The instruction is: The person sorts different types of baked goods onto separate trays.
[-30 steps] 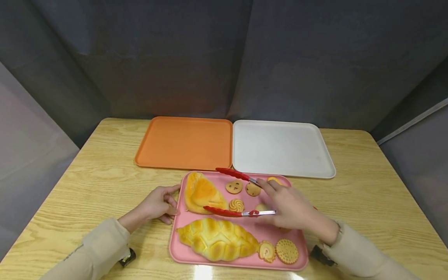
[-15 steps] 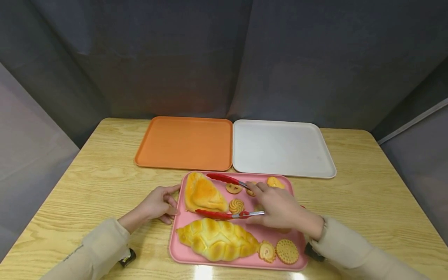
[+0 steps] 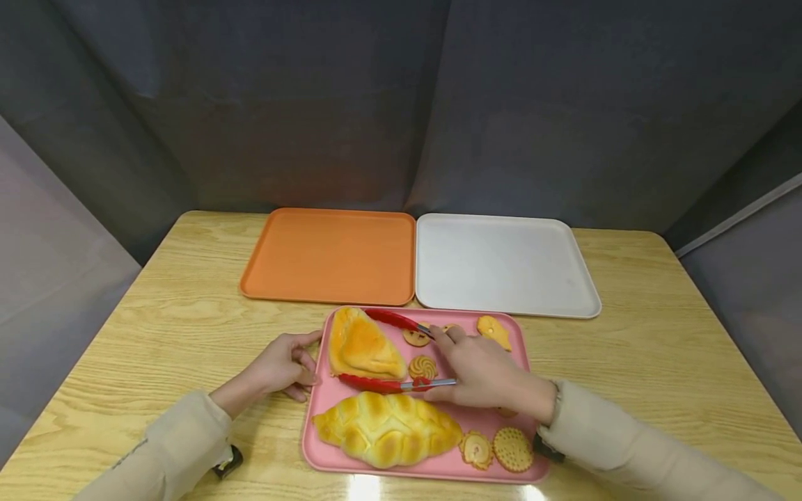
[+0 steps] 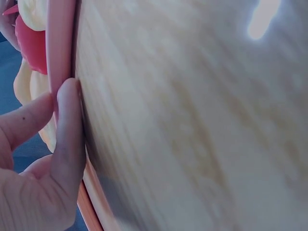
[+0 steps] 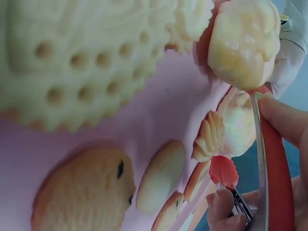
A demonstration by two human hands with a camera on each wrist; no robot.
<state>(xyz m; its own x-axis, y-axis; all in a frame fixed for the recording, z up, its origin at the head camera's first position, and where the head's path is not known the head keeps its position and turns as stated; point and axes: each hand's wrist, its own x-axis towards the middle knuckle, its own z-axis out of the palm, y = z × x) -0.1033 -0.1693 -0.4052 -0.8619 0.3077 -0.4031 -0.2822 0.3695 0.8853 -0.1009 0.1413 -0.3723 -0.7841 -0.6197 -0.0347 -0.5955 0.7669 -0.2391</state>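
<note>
My right hand (image 3: 479,369) holds a pair of red-tipped metal tongs (image 3: 374,384) by its arms, which are spread wide. One red tip lies along the far side of a triangular bread (image 3: 363,344), the other along its near side. Close in the right wrist view are the red grip of the tongs (image 5: 279,183) and my thumb on it. At the left edge of the pink tray (image 3: 328,456), my left hand (image 3: 285,365) pinches the rim between its fingertips. A braided bread loaf (image 3: 388,428) lies in front of the tongs.
Several cookies share the pink tray, among them a swirl cookie (image 3: 422,367), a round dotted one (image 3: 513,449) and a scalloped one (image 3: 477,449). My right hand partly covers others. Behind stand an orange tray (image 3: 332,257) and a white tray (image 3: 501,264), side by side.
My right hand has moved left with the tongs, bringing their tips alongside the triangular bread and uncovering the yellow cookie at the back right. My left hand has stayed at the rim.
</note>
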